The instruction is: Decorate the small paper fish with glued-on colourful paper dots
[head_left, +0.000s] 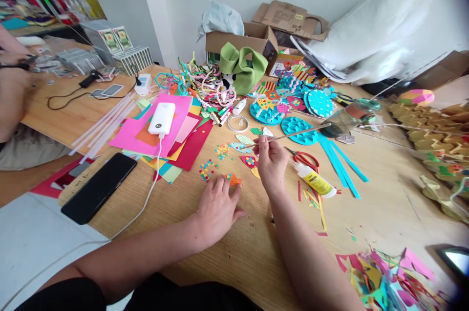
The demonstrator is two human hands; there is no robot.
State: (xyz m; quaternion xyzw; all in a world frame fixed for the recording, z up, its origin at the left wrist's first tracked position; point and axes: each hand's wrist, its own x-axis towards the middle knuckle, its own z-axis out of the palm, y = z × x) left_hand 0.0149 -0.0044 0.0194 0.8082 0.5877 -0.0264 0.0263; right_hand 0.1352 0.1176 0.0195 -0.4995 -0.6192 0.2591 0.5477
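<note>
My right hand (pixel 273 163) is closed round a thin wooden stick (pixel 298 132), which points up and to the right over the table. My left hand (pixel 218 211) lies low on the table with its fingers spread, the fingertips at a small orange paper fish (pixel 234 180). Whether they press on it I cannot tell. Just beyond are loose coloured paper dots (pixel 208 170) and a pile of tiny yellow and orange dots (pixel 222 151). More paper fish, among them a red one (pixel 249 162) and a blue one (pixel 240 146), lie by my right hand, partly hidden.
Right of my right hand lie red-handled scissors (pixel 307 158) and a glue bottle (pixel 315 181). Coloured paper sheets (pixel 190 149), a white power bank (pixel 161 119) and a black phone (pixel 98 188) lie left. A glass jar (pixel 342 120) lies back right; paper scraps (pixel 390 277) lie front right.
</note>
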